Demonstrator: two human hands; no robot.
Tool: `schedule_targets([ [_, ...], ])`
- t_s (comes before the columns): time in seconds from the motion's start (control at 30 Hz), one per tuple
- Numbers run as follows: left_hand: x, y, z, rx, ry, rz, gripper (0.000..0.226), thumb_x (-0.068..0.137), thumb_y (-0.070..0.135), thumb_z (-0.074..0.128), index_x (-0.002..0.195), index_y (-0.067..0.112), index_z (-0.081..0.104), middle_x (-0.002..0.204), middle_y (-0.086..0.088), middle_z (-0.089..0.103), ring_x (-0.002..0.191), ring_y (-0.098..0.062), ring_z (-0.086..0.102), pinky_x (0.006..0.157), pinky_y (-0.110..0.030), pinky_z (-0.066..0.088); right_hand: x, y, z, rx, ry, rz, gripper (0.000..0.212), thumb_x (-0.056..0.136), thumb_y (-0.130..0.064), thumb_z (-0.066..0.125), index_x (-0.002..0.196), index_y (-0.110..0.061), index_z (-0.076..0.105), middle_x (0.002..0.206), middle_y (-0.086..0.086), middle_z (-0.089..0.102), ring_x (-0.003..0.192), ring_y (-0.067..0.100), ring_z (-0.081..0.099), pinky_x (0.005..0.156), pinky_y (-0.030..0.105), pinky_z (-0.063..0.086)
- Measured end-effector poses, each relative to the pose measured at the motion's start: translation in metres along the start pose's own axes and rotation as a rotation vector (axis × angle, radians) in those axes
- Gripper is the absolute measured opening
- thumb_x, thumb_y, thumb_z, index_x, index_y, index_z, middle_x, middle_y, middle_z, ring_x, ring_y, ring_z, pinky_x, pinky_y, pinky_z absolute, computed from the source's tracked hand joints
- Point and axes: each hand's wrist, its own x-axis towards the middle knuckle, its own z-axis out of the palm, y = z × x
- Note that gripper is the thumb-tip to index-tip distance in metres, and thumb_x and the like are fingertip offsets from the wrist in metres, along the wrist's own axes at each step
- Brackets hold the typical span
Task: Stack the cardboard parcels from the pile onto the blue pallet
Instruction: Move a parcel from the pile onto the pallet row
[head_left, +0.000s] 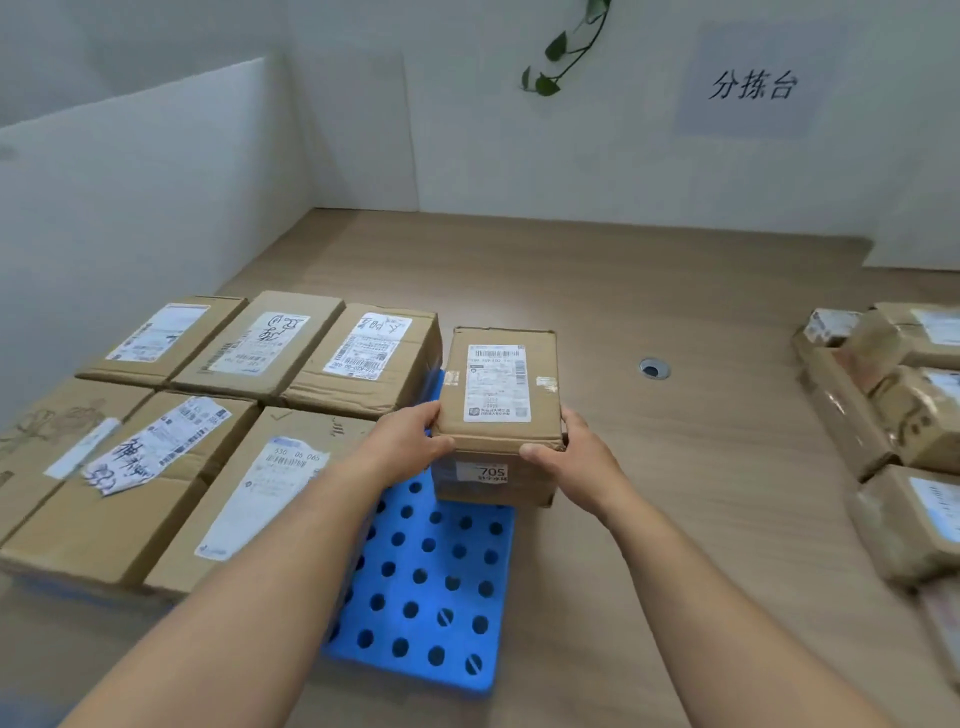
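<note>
A small cardboard parcel with a white shipping label is held between both hands over the far right part of the blue pallet. My left hand grips its left near corner, and my right hand grips its right near corner. I cannot tell whether its base touches the pallet. Several larger parcels lie flat in two rows across the pallet's left side. The near right part of the perforated pallet is bare. The pile of parcels sits at the right edge of the wooden table.
White partition panels stand along the left and back of the table. A round cable hole is in the tabletop right of the held parcel. A sign with characters and a hanging plant are on the back wall.
</note>
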Motion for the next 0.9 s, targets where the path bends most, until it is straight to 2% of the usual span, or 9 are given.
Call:
schedule_targets([
  [0.07, 0.008, -0.001, -0.015, 0.067, 0.068, 0.043, 0.034, 0.094, 0.027, 0.052, 0.128, 0.022, 0.055, 0.119, 0.003, 0.064, 0.106, -0.015, 0.058, 0.084, -0.029, 0.046, 0.004, -0.007, 0.004, -0.003, 0.011, 0.028, 0.061, 0.085, -0.03, 0.066, 0.139, -0.028, 0.037, 0.127, 0.0, 0.054, 0.113, 0.018, 0.053, 0.095, 0.033, 0.045],
  [0.17, 0.021, -0.006, -0.035, 0.163, 0.287, 0.114, 0.037, 0.096, 0.028, 0.046, 0.133, 0.022, 0.052, 0.123, 0.002, 0.061, 0.115, -0.017, 0.051, 0.09, -0.032, 0.043, 0.012, -0.016, 0.009, 0.0, 0.035, 0.049, 0.059, 0.086, -0.029, 0.065, 0.138, -0.027, 0.038, 0.127, -0.002, 0.054, 0.112, 0.016, 0.053, 0.093, 0.031, 0.045],
  [0.23, 0.032, -0.014, -0.044, 0.271, 0.333, 0.142, 0.039, 0.096, 0.031, 0.045, 0.135, 0.024, 0.049, 0.133, 0.001, 0.055, 0.126, -0.019, 0.042, 0.1, -0.037, 0.038, 0.016, -0.021, 0.013, -0.002, 0.05, 0.056, 0.058, 0.086, -0.028, 0.065, 0.138, -0.025, 0.039, 0.127, -0.004, 0.055, 0.11, 0.014, 0.053, 0.09, 0.029, 0.044],
  [0.37, 0.049, -0.03, -0.05, 0.473, 0.171, 0.074, 0.047, 0.096, 0.036, 0.043, 0.142, 0.027, 0.038, 0.151, 0.003, 0.034, 0.138, -0.022, 0.026, 0.109, -0.04, 0.026, 0.024, -0.029, 0.021, 0.005, 0.057, 0.066, 0.057, 0.087, -0.028, 0.064, 0.137, -0.025, 0.039, 0.126, -0.005, 0.056, 0.107, 0.013, 0.052, 0.088, 0.028, 0.044],
  [0.47, 0.051, -0.04, -0.05, 0.527, 0.13, 0.079, 0.042, 0.096, 0.034, 0.042, 0.137, 0.025, 0.046, 0.146, 0.002, 0.041, 0.132, -0.026, 0.034, 0.103, -0.04, 0.033, 0.029, -0.035, 0.027, 0.006, 0.052, 0.062, 0.057, 0.087, -0.027, 0.064, 0.138, -0.025, 0.038, 0.125, -0.007, 0.056, 0.105, 0.011, 0.051, 0.085, 0.026, 0.043],
  [0.67, 0.052, -0.048, -0.053, 0.526, 0.099, 0.078, 0.047, 0.096, 0.036, 0.04, 0.142, 0.03, 0.037, 0.151, 0.005, 0.033, 0.136, -0.025, 0.03, 0.106, -0.043, 0.032, 0.027, -0.04, 0.035, -0.031, 0.032, 0.05, 0.057, 0.089, -0.025, 0.063, 0.139, -0.023, 0.037, 0.119, -0.008, 0.053, 0.099, 0.009, 0.047, 0.072, 0.019, 0.04],
  [0.73, 0.053, -0.049, -0.054, 0.517, 0.087, 0.072, 0.049, 0.096, 0.041, 0.038, 0.143, 0.031, 0.036, 0.153, 0.006, 0.03, 0.138, -0.024, 0.028, 0.108, -0.043, 0.03, 0.027, -0.041, 0.035, -0.041, 0.024, 0.053, 0.058, 0.089, -0.026, 0.063, 0.14, -0.023, 0.036, 0.118, -0.008, 0.052, 0.1, 0.009, 0.046, 0.075, 0.021, 0.04],
  [0.83, 0.054, -0.049, -0.053, 0.514, 0.085, 0.075, 0.05, 0.096, 0.047, 0.037, 0.143, 0.03, 0.037, 0.152, 0.006, 0.031, 0.137, -0.024, 0.028, 0.108, -0.044, 0.03, 0.027, -0.042, 0.035, -0.058, 0.012, 0.054, 0.057, 0.089, -0.028, 0.063, 0.139, -0.024, 0.036, 0.125, -0.006, 0.054, 0.101, 0.01, 0.05, 0.071, 0.021, 0.042],
  [0.9, 0.053, -0.049, -0.053, 0.517, 0.088, 0.081, 0.05, 0.096, 0.047, 0.037, 0.143, 0.029, 0.037, 0.152, 0.006, 0.032, 0.137, -0.024, 0.029, 0.108, -0.044, 0.031, 0.028, -0.042, 0.034, -0.07, 0.007, 0.061, 0.057, 0.088, -0.029, 0.064, 0.138, -0.024, 0.037, 0.128, -0.005, 0.055, 0.102, 0.01, 0.051, 0.076, 0.023, 0.042],
])
